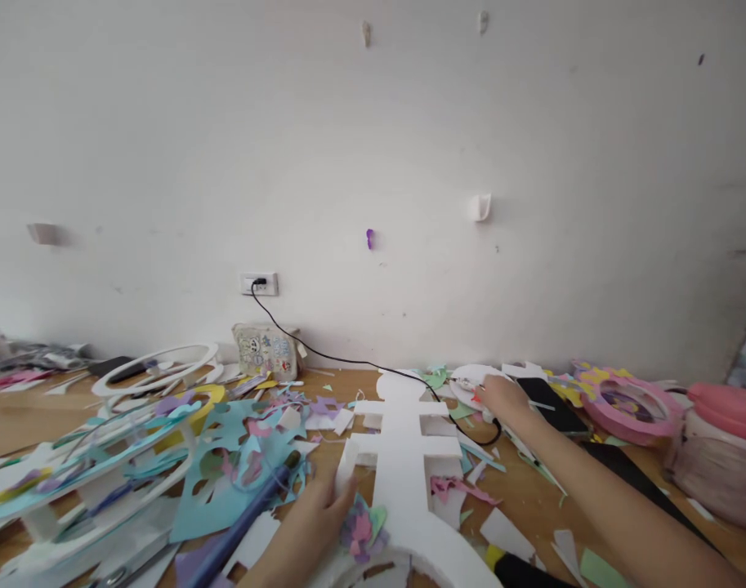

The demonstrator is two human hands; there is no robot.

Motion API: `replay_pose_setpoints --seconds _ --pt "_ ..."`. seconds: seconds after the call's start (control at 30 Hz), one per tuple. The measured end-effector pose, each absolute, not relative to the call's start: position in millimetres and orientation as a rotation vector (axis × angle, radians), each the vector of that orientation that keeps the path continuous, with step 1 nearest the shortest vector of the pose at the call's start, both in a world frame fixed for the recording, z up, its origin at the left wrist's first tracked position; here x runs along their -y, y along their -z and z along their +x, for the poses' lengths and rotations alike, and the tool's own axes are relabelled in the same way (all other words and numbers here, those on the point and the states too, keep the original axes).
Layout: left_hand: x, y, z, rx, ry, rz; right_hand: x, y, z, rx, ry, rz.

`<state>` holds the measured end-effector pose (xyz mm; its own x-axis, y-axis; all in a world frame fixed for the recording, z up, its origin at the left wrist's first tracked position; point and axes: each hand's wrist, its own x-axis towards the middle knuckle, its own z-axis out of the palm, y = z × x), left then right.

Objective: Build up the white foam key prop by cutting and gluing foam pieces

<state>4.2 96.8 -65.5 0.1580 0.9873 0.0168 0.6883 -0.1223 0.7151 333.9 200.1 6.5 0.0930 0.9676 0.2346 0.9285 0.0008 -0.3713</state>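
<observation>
A large white board cutout (402,457) with side tabs and a ring-shaped lower part extends toward me in the middle of the table. My left hand (314,518) is closed on its left edge, thumb along a raised tab. Beside that thumb sits a cluster of pink, purple and green paper pieces (361,531). My right hand (501,398) reaches to the back right, fingers pinched together over a white rounded piece (471,374). Something small and reddish shows at these fingertips, too small to name. A black cable (348,359) runs from the wall socket and loops under this hand.
Left lie a white ring-shaped frame (158,367), light-blue paper scraps (219,465) and a blue rod (243,523). A pouch (265,351) stands against the wall. Right are a black phone (553,406), a pink tape roll (630,406) and a pink-lidded jar (721,457).
</observation>
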Motion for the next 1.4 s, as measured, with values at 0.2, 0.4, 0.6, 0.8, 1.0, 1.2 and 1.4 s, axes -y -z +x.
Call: replay_pose_setpoints --seconds 0.2,0.4,0.6,0.8,1.0,1.2,1.4 --pt "-96 56 5 -1.428 -0.748 1.870 -154 -36 233 2.463 -0.203 -1.293" --pt "-91 46 -2 -1.366 -1.012 2.001 -121 -36 188 2.799 -0.382 -1.019" --pt "-89 49 -6 -1.399 -1.028 2.102 -130 -29 193 2.589 -0.747 -1.182" --pt "-84 49 7 -1.705 -0.635 1.993 -185 -16 211 2.431 -0.403 -1.411" --pt "-79 42 13 -1.621 -0.498 2.093 -227 0 234 2.240 -0.209 -1.727" --pt "-80 45 12 -1.639 -0.480 2.136 -230 11 227 2.275 -0.132 -1.784" --pt "-80 44 12 -1.663 -0.453 2.142 -233 13 225 2.301 -0.041 -1.834"
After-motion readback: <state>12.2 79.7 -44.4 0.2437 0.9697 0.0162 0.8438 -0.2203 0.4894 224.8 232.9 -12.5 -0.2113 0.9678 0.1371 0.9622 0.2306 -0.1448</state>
